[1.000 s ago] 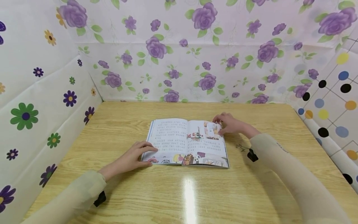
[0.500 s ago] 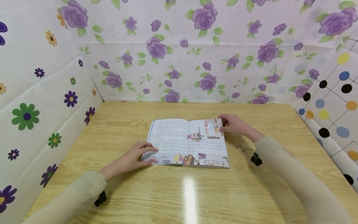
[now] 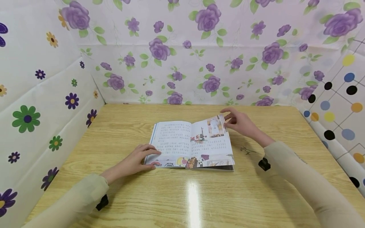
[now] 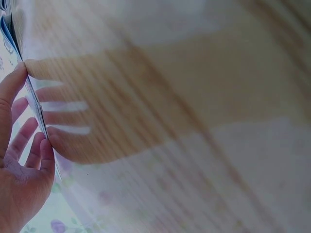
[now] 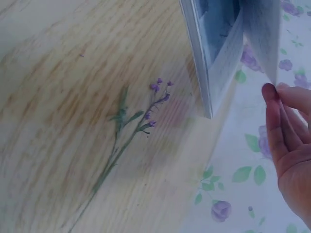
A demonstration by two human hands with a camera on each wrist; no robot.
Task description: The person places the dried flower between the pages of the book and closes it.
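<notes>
An open book [image 3: 174, 134] with printed text and colourful pictures lies on the wooden table. My left hand [image 3: 136, 160] rests on the lower left of the left page, its fingers spread over the edge; the left wrist view shows the fingertips [image 4: 22, 68] touching the book's edge. At the upper right, my right hand [image 3: 241, 124] pinches the corner of the right-hand page [image 3: 212, 150] between thumb and fingers. That page is raised off the ones below, with a dark gap under its lower edge. In the right wrist view, the lifted page [image 5: 265, 36] stands apart from the book block.
A thin sprig with small purple flowers [image 5: 156, 88] is on the table [image 3: 176, 196], right of the book. Floral cloth [image 3: 182, 63] hangs behind the table. Patterned sheets stand at the left and right sides. Both wrists wear small black devices.
My right hand has closed on the upper right page corner and moved slightly up and right, lifting the page. The left hand stays where it was.
</notes>
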